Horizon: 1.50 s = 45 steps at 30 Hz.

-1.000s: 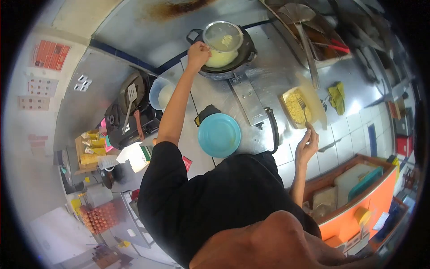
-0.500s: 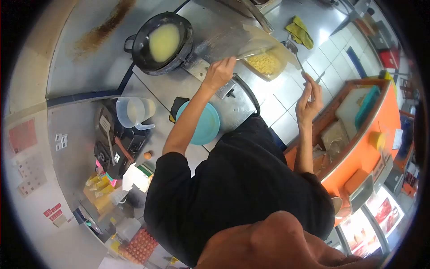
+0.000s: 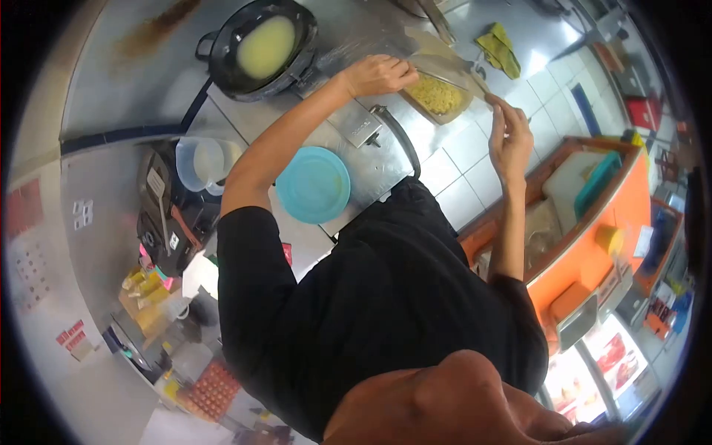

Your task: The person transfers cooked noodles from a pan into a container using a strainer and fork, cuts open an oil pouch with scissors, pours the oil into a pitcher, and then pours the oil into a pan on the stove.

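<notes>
A brown paper takeaway box (image 3: pixel 434 113) with its lid raised stands on the steel counter, holding chopped-looking yellow food (image 3: pixel 436 96). My left hand (image 3: pixel 380 76) is closed on the end of a slim metal utensil (image 3: pixel 443 78) that reaches across the box; its exact kind is unclear. On the box's right side, my right hand (image 3: pixel 512 137) pinches the handle of a spoon (image 3: pixel 480 83), its head blurred near the raised lid. To the left of the box, a black wok (image 3: pixel 222 74) on the stove contains pale yellow liquid (image 3: pixel 265 48).
A light blue plate (image 3: pixel 313 185) lies below my left forearm. Left of it are a clear jug (image 3: pixel 199 163) and a spatula (image 3: pixel 158 193). A green cloth (image 3: pixel 498 50) lies beyond the box. An orange counter (image 3: pixel 586 245) stands on my right, and egg trays (image 3: pixel 211 389) at lower left.
My left hand has moved up and right, closer to the box. My right hand has shifted slightly left, bringing the spoon nearer to the box. The view has also shifted a little.
</notes>
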Tool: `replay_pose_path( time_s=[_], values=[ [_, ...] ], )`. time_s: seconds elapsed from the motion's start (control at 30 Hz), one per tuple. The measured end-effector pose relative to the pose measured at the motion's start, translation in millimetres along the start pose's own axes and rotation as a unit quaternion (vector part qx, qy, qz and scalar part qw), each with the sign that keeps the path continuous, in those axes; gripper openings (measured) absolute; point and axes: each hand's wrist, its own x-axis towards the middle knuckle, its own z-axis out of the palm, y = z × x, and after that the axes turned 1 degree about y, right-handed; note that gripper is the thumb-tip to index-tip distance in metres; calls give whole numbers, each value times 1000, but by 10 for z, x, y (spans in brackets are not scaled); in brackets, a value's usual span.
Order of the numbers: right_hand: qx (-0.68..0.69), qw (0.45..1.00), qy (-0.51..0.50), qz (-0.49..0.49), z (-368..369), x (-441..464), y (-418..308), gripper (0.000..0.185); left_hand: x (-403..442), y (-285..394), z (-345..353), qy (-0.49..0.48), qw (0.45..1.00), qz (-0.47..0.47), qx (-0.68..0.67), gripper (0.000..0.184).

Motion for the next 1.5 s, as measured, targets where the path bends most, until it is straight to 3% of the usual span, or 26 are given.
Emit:
replay_pose_path(
  time_s=[0.03, 0.07, 0.13, 0.2, 0.23, 0.27, 0.4, 0.63, 0.77, 0.87, 1.07, 1.2, 1.23, 1.27, 1.5],
  values=[
    [31, 999, 14, 11, -3, -19, -20, 21, -30, 71, 6, 35, 997, -62, -37, 9],
    [70, 992, 100, -21, 66, -61, 156, 23, -149, 117, -25, 65, 987, -138, -58, 9],
    [69, 992, 107, -11, -36, -72, 85, 30, -294, 321, -66, 132, 934, -307, -127, 8],
    [97, 989, 113, -6, -21, -126, 103, 33, -474, 682, -262, 200, 823, -491, -205, 6],
    [107, 990, 91, 2, 3, -174, 177, 33, -479, 858, -556, 184, 745, -585, -262, 3],
    [112, 991, 73, 10, 64, -221, 246, 34, -610, 1016, -668, 202, 701, -631, -263, 2],
    [94, 995, -19, 32, 268, -357, 275, 36, -1272, 1842, -1143, 302, 482, -750, -339, 5],
    [100, 992, -54, 57, 693, -438, 529, 35, -2159, 3278, -1427, 301, 343, -849, -266, 7],
    [49, 998, -38, 19, 731, -455, 700, 30, -2194, 3415, -1364, 259, 338, -873, -239, 7],
    [35, 999, -15, 7, 657, -478, 481, 25, -2252, 3422, -1312, 278, 356, -857, -246, 8],
    [-11, 1000, -1, 5, 568, -460, 512, 26, -2019, 3214, -1548, 348, 330, -804, -353, 11],
    [-37, 999, 0, 27, 587, -373, 530, 24, -1361, 2645, -1622, 319, 368, -761, -428, 9],
    [-42, 998, 18, -34, 623, -343, 645, 23, -1199, 2480, -1526, 314, 376, -750, -444, 8],
    [-82, 996, 4, -20, 648, -304, 758, 22, -1027, 2349, -1417, 309, 381, -740, -460, 7],
    [-145, 988, -3, -53, 425, 61, 1090, 16, 115, 1696, -640, 134, 488, -773, -383, 5]
  ],
)
